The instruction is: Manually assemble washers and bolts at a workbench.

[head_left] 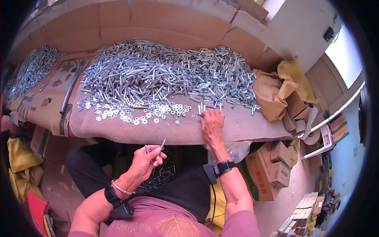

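My left hand (147, 161) is held above my lap, in front of the padded bench's edge. Its fingers pinch slim metal rods, one rod (163, 144) poking out past the fingertips. Over the bench (252, 125), my right hand (213, 121) reaches down with fingers bent at the near edge of a big heap of metal rods (158, 73). Short rods (201, 108) show just beyond its fingertips; what lies under the fingers is hidden. To its left, loose metal washers (138, 114) spread along the front of the heap.
A smaller rod heap (33, 71) and a long grey tube (69, 93) lie at the left. Cardboard boxes (258, 170) stand right of my legs. A yellow-brown sack (272, 93) sits at the bench's right end. More dark rods (164, 173) are below, between my legs.
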